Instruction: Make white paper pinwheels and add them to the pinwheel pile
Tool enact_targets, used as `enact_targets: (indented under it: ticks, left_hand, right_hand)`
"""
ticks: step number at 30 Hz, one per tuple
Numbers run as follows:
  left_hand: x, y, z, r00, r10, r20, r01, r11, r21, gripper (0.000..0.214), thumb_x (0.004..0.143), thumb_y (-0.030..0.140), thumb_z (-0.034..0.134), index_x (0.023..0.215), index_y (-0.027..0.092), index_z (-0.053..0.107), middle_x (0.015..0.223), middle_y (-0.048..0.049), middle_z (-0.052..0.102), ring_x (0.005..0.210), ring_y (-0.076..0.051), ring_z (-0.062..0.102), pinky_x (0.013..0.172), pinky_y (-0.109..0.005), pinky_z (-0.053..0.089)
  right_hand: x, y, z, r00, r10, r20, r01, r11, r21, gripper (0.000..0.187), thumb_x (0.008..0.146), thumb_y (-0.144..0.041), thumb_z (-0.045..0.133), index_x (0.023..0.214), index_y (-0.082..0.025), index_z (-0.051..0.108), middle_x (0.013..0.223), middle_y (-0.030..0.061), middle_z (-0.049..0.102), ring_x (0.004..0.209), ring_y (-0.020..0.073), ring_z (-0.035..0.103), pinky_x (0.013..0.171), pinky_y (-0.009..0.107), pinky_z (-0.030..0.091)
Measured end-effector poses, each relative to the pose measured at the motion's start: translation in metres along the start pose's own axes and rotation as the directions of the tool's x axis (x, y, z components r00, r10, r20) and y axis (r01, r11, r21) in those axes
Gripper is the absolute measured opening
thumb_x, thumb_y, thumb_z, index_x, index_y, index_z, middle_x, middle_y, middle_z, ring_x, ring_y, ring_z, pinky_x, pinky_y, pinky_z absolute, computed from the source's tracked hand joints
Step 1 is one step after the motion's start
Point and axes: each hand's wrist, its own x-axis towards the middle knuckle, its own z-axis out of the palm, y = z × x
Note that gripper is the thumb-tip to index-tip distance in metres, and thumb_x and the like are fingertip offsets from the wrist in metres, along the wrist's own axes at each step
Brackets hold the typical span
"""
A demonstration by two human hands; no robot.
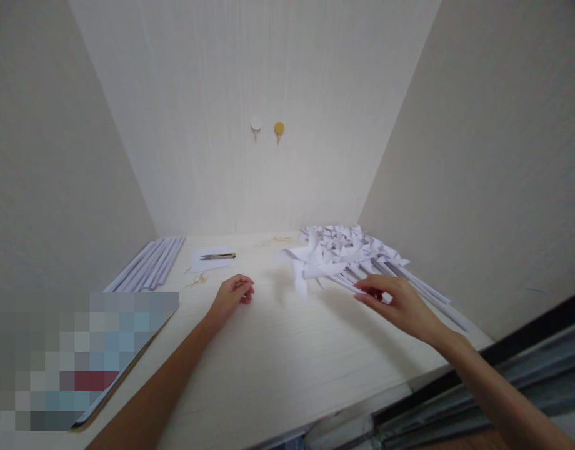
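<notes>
Between the thumb and fingers of my right hand [390,297] is the stick of a white paper pinwheel [310,259], tilted with its blades toward the middle of the table. Behind and beside it lies a pile of white paper pinwheels [341,240], their rolled paper sticks pointing toward me. My left hand [232,294] hovers or rests over the table's middle with its fingers curled in; whether something small is pinched there I cannot make out. Ahead of that hand, small thread snips [218,256] lie on a white paper sheet [211,265].
Several rolled white paper tubes [149,262] lie at the back left. A blurred-out flat object [104,356] covers the table's near left. Pale scraps [197,279] lie near the paper sheet. Walls enclose the table [269,369] on three sides; two hooks [279,129] are on the back wall.
</notes>
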Motion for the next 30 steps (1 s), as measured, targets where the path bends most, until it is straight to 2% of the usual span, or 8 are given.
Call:
enact_targets:
  ticks: [3, 6, 11, 13, 15, 17, 24, 30]
  left_hand:
    - [-0.002, 0.005, 0.002, 1.0, -0.006, 0.0, 0.006, 1.0, 0.024, 0.021, 0.055, 0.031, 0.056, 0.066, 0.014, 0.052, 0.054, 0.0016, 0.055, 0.046, -0.008, 0.049, 0.046, -0.022, 0.041]
    - [-0.003, 0.007, 0.004, 1.0, -0.006, 0.003, 0.006, 0.999, 0.045, 0.021, 0.054, 0.031, 0.055, 0.066, 0.014, 0.052, 0.053, 0.0019, 0.054, 0.045, -0.008, 0.049, 0.046, -0.023, 0.041]
    - [-0.004, 0.007, 0.004, 1.0, -0.004, 0.014, 0.003, 0.998, 0.06, 0.021, 0.054, 0.032, 0.055, 0.066, 0.014, 0.052, 0.052, 0.002, 0.054, 0.045, -0.008, 0.049, 0.046, -0.023, 0.04]
    - [-0.004, 0.006, 0.004, 1.0, 0.002, 0.015, -0.003, 0.998, 0.065, 0.021, 0.054, 0.032, 0.055, 0.066, 0.014, 0.052, 0.052, 0.0019, 0.055, 0.045, -0.008, 0.049, 0.046, -0.023, 0.04]
    - [-0.004, 0.007, 0.004, 1.0, 0.001, 0.016, -0.003, 0.997, 0.073, 0.021, 0.054, 0.031, 0.055, 0.066, 0.014, 0.052, 0.052, 0.0018, 0.055, 0.045, -0.008, 0.048, 0.046, -0.023, 0.04]
    - [-0.004, 0.008, 0.004, 1.0, -0.007, 0.02, 0.005, 0.997, 0.081, 0.02, 0.054, 0.031, 0.055, 0.065, 0.014, 0.052, 0.052, 0.0018, 0.055, 0.044, -0.009, 0.048, 0.046, -0.023, 0.04]
    - [-0.004, 0.008, 0.004, 1.0, -0.014, 0.024, 0.011, 0.995, 0.104, 0.019, 0.055, 0.031, 0.054, 0.064, 0.015, 0.051, 0.052, 0.0016, 0.054, 0.045, -0.009, 0.048, 0.047, -0.023, 0.04]
    - [-0.003, 0.007, 0.003, 0.999, -0.007, 0.04, 0.002, 0.993, 0.122, 0.021, 0.054, 0.033, 0.054, 0.065, 0.015, 0.052, 0.053, 0.0011, 0.055, 0.046, -0.009, 0.049, 0.047, -0.023, 0.041]
  right_hand:
    - [-0.024, 0.033, -0.008, 0.991, 0.115, -0.066, -0.118, 0.992, -0.05, 0.025, 0.077, -0.037, 0.047, 0.076, -0.017, 0.061, 0.062, 0.0028, 0.06, 0.054, 0.0113, 0.052, 0.048, 0.022, 0.042]
    - [-0.044, 0.068, -0.013, 0.947, 0.25, -0.204, -0.263, 0.964, -0.038, 0.03, 0.073, -0.044, 0.049, 0.074, -0.017, 0.062, 0.064, 0.004, 0.061, 0.054, 0.0128, 0.054, 0.048, 0.024, 0.044]
    - [-0.068, 0.119, -0.009, 0.749, 0.477, -0.46, -0.508, 0.859, 0.064, 0.036, 0.064, -0.051, 0.051, 0.067, -0.017, 0.062, 0.07, 0.0073, 0.063, 0.058, 0.0171, 0.058, 0.054, 0.029, 0.049]
    - [-0.076, 0.134, -0.003, 0.677, 0.555, -0.483, -0.584, 0.805, 0.107, 0.035, 0.062, -0.049, 0.051, 0.065, -0.016, 0.062, 0.07, 0.0087, 0.064, 0.06, 0.019, 0.059, 0.056, 0.031, 0.049]
    - [-0.082, 0.145, 0.003, 0.641, 0.604, -0.472, -0.639, 0.762, 0.106, 0.031, 0.059, -0.046, 0.052, 0.063, -0.016, 0.061, 0.069, 0.0094, 0.065, 0.06, 0.0206, 0.06, 0.057, 0.033, 0.048]
    - [-0.087, 0.153, 0.009, 0.632, 0.629, -0.452, -0.674, 0.735, 0.081, 0.029, 0.057, -0.042, 0.053, 0.063, -0.015, 0.062, 0.069, 0.0107, 0.066, 0.061, 0.0221, 0.06, 0.06, 0.035, 0.048]
    - [-0.083, 0.165, 0.013, 0.663, 0.618, -0.423, -0.695, 0.718, -0.04, 0.027, 0.061, -0.037, 0.05, 0.066, -0.014, 0.064, 0.072, 0.011, 0.067, 0.062, 0.0224, 0.06, 0.063, 0.035, 0.045]
    - [-0.072, 0.166, 0.006, 0.602, 0.714, -0.357, -0.778, 0.626, -0.059, 0.026, 0.06, -0.035, 0.053, 0.066, -0.013, 0.066, 0.058, 0.0086, 0.065, 0.059, 0.023, 0.06, 0.056, 0.032, 0.043]
